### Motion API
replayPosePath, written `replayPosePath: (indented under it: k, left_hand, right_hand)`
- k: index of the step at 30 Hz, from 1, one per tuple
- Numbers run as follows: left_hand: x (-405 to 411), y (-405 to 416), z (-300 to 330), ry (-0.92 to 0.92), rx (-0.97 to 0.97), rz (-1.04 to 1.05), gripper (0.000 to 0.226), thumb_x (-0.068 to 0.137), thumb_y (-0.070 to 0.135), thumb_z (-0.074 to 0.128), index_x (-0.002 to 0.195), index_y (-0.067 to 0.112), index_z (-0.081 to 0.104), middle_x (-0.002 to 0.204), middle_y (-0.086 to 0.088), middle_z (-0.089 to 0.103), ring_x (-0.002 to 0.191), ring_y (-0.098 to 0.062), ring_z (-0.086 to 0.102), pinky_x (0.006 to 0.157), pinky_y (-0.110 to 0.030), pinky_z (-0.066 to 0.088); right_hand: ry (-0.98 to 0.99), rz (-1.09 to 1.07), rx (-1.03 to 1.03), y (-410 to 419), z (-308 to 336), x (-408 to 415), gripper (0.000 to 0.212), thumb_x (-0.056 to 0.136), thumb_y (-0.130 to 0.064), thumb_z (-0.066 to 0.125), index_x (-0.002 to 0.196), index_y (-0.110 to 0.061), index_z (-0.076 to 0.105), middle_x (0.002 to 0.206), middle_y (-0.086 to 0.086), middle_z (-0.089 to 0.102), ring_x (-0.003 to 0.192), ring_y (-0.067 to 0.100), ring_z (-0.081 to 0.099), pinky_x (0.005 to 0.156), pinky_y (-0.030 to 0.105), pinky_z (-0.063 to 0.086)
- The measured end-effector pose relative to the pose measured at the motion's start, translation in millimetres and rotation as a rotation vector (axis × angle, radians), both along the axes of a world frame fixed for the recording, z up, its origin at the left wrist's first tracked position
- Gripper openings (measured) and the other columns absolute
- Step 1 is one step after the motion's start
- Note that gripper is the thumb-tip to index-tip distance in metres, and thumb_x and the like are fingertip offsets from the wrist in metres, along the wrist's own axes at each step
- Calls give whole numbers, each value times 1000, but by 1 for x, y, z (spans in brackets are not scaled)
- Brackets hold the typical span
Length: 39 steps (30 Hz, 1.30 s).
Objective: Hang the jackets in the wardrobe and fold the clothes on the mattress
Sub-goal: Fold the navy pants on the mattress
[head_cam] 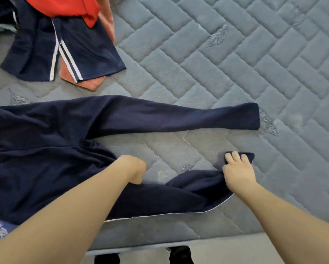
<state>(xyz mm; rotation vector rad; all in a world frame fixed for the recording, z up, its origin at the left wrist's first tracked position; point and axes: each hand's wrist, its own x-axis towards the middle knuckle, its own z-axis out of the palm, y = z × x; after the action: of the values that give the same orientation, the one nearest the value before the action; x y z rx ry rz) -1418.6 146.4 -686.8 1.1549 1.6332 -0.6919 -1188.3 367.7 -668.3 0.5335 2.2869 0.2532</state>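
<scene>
The right hand sits in the lower right of the frame, gripping the cuff end of the nearer leg of the navy trousers, fingers spread over the fabric and thumb tucked beneath the bunched cloth. The left hand, near the lower centre, curls down onto the same leg closer to the crotch; its fingertips are hidden under the wrist, so I cannot tell whether it pinches the cloth or only presses it. The trousers lie across the grey quilted mattress, waist toward the left edge of the frame, the 2 legs pointing right. The farther leg lies flat and straight; the nearer leg is rumpled, with a thin white line along its lower edge. In the upper left lie navy shorts with white side stripes, resting on a salmon cloth, with a red garment overlapping them at the top.
</scene>
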Motion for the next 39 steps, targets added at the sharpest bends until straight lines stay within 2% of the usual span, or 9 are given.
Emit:
replayPosePath:
  k: [6,12,16,20,22,26,30,34,39]
  left_hand:
    - [-14,-2,6,63,-108,132,35,91,36,47,116,18,65,125,-7,65,108,-29,61,93,-38,46]
    - [9,8,-3,526,777,505,19,89,22,61,102,9,60,93,-15,65,85,-40,59,78,-48,47]
    - [49,50,-14,336,596,364,60,86,48,58,137,19,47,128,-10,50,116,-33,49,101,-43,36]
    - [87,115,-17,207,605,279,46,93,48,50,129,20,54,132,-7,47,119,-32,44,99,-42,36]
    - [97,143,-15,104,554,177,30,96,36,45,117,17,55,124,-9,55,109,-32,49,88,-41,38]
    - [93,162,-11,105,811,704,11,96,26,43,93,17,38,88,-9,61,74,-34,51,66,-40,38]
    - [93,160,-14,466,795,531,22,100,28,46,110,10,54,105,-16,61,95,-42,57,76,-50,45]
    - [106,175,-22,269,822,623,15,100,28,45,102,14,48,99,-13,61,91,-41,55,71,-46,44]
    - [116,181,-18,10,489,646,20,103,34,41,90,18,44,91,-5,59,90,-33,57,75,-39,40]
  right_hand:
    - [34,-333,261,70,38,54,23,88,-25,49,110,-27,56,121,-1,58,119,26,47,108,43,28]
    - [107,-972,52,84,23,78,78,86,-19,53,151,-28,12,158,13,11,143,35,17,113,54,24]
    - [512,-1674,8,88,-5,71,89,86,-30,60,156,-24,5,162,11,2,145,37,15,117,52,20]
    - [686,-2166,-17,90,-34,80,106,78,-51,74,154,-14,11,159,12,18,142,35,27,115,47,28]
    - [604,-2095,-70,92,-41,97,98,73,-45,80,147,-6,30,150,15,36,133,36,41,109,47,38]
    - [720,-1698,-239,108,-38,114,50,84,-36,71,120,-4,57,120,19,61,108,36,58,88,41,48]
    - [909,-1215,-330,130,-12,106,41,83,-49,52,96,-11,58,103,11,57,102,33,54,89,42,42]
    - [682,-927,-309,148,-15,119,22,86,-27,57,86,-5,57,97,14,58,96,35,54,81,37,40]
    - [853,-1218,-309,160,0,140,39,100,-31,49,65,-12,49,69,4,54,77,29,51,64,34,29]
